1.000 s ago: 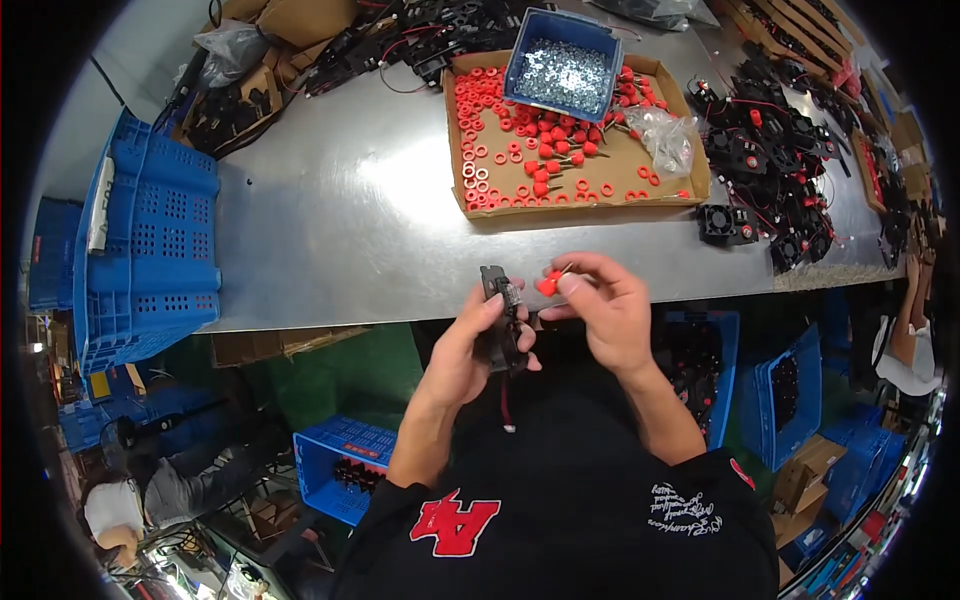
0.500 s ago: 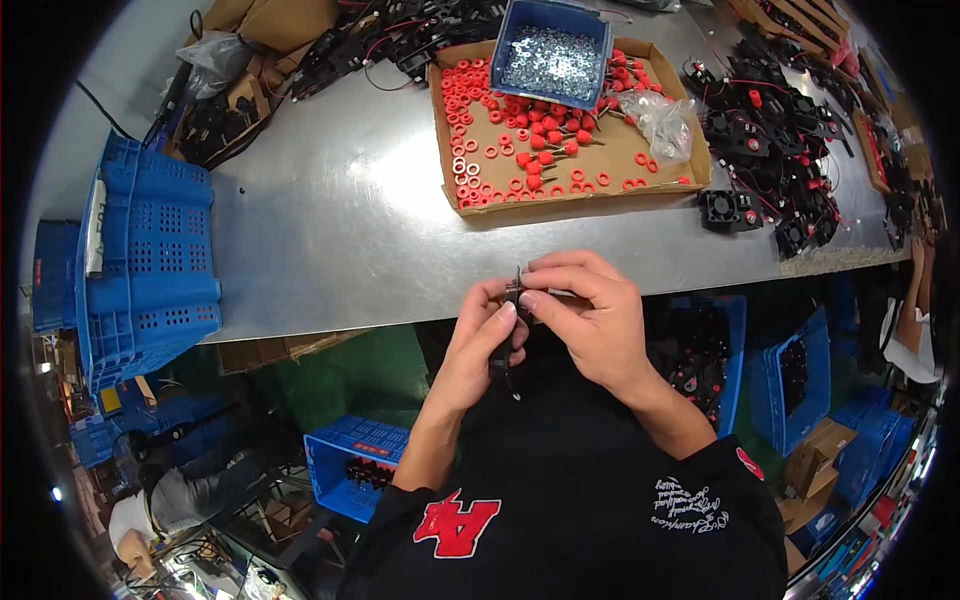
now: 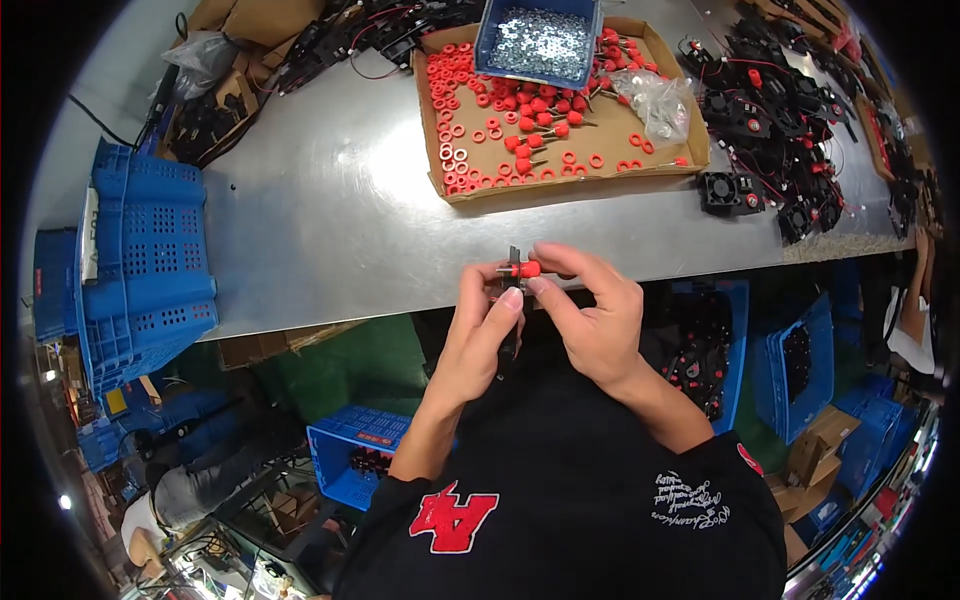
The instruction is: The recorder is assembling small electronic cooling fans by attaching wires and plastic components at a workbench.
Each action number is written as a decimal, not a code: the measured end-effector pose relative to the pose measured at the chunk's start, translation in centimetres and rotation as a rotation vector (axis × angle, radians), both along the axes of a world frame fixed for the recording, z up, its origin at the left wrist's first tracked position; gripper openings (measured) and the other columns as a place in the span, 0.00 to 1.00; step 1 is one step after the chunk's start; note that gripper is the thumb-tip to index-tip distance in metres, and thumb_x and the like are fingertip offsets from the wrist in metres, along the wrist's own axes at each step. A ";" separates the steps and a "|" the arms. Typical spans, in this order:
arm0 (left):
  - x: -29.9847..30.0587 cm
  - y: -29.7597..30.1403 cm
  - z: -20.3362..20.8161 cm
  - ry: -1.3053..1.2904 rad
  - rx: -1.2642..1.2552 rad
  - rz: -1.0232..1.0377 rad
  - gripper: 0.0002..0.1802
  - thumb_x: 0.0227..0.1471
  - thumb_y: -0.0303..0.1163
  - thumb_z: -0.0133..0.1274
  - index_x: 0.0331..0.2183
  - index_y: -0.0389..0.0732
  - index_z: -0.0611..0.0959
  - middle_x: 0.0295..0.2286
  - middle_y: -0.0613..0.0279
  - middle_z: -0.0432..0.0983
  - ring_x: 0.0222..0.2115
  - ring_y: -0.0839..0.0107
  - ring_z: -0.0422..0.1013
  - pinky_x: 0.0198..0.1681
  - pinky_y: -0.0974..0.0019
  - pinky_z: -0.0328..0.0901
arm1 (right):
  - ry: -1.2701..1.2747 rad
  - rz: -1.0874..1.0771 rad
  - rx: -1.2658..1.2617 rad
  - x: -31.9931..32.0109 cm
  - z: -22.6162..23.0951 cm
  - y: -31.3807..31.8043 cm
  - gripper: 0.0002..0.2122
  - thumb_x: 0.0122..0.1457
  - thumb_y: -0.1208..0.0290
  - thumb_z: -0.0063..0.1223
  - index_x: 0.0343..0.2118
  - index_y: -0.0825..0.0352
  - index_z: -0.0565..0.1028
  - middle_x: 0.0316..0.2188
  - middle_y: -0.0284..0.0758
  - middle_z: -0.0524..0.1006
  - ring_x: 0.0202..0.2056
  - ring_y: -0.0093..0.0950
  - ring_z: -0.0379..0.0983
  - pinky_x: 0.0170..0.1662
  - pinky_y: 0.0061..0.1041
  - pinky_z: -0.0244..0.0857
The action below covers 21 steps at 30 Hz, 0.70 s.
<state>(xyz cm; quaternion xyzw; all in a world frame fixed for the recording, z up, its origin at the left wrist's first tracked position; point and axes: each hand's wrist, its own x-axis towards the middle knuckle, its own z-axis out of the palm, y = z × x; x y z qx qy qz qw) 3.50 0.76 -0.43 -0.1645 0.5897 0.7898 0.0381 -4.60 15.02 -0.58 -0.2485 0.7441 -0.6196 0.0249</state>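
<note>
Near the front edge of the table, my left hand (image 3: 472, 335) is closed on a thin black plastic part (image 3: 514, 256), held on edge between thumb and fingers. A red knob (image 3: 530, 269) sits against its right face, and a metal pin pokes out on the left face. My right hand (image 3: 600, 318) has thumb and forefinger curled round the knob's right end in a loose pinch. The lower end of the black part hangs below my left thumb, partly hidden by the fingers.
A cardboard tray (image 3: 560, 186) beyond my hands holds red rings, red knobs with pins and a clear bag (image 3: 655, 108). On it stands a blue bin (image 3: 485, 70) of small metal pieces. Black fan units (image 3: 735, 192) lie right; a blue crate (image 3: 155, 255) stands left.
The red knob and pin now show at the black part, where my fingers covered that spot before. My right fingers have loosened and spread slightly. The view has shifted a little.
</note>
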 end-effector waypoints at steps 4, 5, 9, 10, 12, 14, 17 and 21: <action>-0.5 0.2 -0.3 0.013 -0.163 -0.011 0.25 0.63 0.40 0.48 0.52 0.32 0.64 0.37 0.56 0.67 0.35 0.69 0.67 0.40 0.64 0.66 | 0.076 -0.063 0.039 -0.1 -0.9 0.2 0.19 0.52 0.81 0.62 0.49 0.69 0.77 0.37 0.41 0.83 0.34 0.30 0.79 0.42 0.27 0.71; -0.8 0.3 -0.4 0.048 -0.420 -0.017 0.26 0.61 0.39 0.50 0.51 0.30 0.64 0.38 0.52 0.67 0.37 0.64 0.67 0.43 0.62 0.65 | 0.116 -0.044 0.065 -0.4 -1.3 0.4 0.20 0.52 0.81 0.61 0.50 0.68 0.76 0.36 0.40 0.83 0.34 0.31 0.79 0.43 0.27 0.70; -2.1 1.1 -0.7 0.123 -1.027 -0.003 0.29 0.57 0.36 0.54 0.49 0.23 0.63 0.42 0.39 0.62 0.39 0.46 0.69 0.41 0.54 0.67 | 0.283 -0.043 0.157 -1.9 -3.0 0.3 0.26 0.49 0.81 0.60 0.55 0.68 0.72 0.34 0.34 0.82 0.38 0.31 0.75 0.45 0.31 0.64; -2.5 1.4 -0.5 0.107 -1.145 0.010 0.29 0.56 0.35 0.54 0.49 0.21 0.63 0.42 0.37 0.61 0.40 0.42 0.69 0.40 0.51 0.68 | 0.344 -0.042 0.197 -2.2 -3.2 0.3 0.27 0.49 0.81 0.60 0.56 0.69 0.72 0.34 0.32 0.82 0.39 0.30 0.74 0.47 0.32 0.62; -3.0 1.6 -0.8 0.135 -1.196 0.011 0.29 0.56 0.34 0.53 0.48 0.20 0.63 0.42 0.36 0.60 0.37 0.39 0.70 0.35 0.48 0.69 | 0.378 -0.048 0.248 -2.2 -3.8 0.4 0.28 0.49 0.80 0.59 0.57 0.70 0.71 0.33 0.31 0.81 0.40 0.29 0.73 0.47 0.33 0.61; -3.3 2.0 -0.7 0.086 -1.248 -0.046 0.30 0.57 0.36 0.53 0.48 0.20 0.63 0.42 0.37 0.61 0.33 0.40 0.71 0.33 0.50 0.70 | 0.402 -0.047 0.294 -2.1 -4.1 0.5 0.28 0.49 0.80 0.58 0.58 0.71 0.70 0.33 0.30 0.81 0.40 0.28 0.72 0.48 0.34 0.59; -3.6 2.6 -0.5 0.010 -1.292 -0.087 0.29 0.57 0.36 0.52 0.48 0.20 0.64 0.41 0.36 0.61 0.32 0.41 0.72 0.32 0.51 0.70 | 0.480 -0.094 0.373 -1.9 -4.5 0.6 0.28 0.50 0.80 0.57 0.58 0.71 0.69 0.35 0.32 0.81 0.41 0.30 0.73 0.50 0.33 0.58; -3.6 3.0 -0.3 -0.047 -1.267 -0.112 0.29 0.58 0.36 0.52 0.49 0.20 0.64 0.40 0.37 0.61 0.32 0.43 0.73 0.32 0.51 0.70 | 0.609 -0.104 0.411 -2.1 -3.7 1.0 0.25 0.51 0.81 0.56 0.55 0.71 0.72 0.37 0.36 0.80 0.43 0.33 0.74 0.51 0.34 0.59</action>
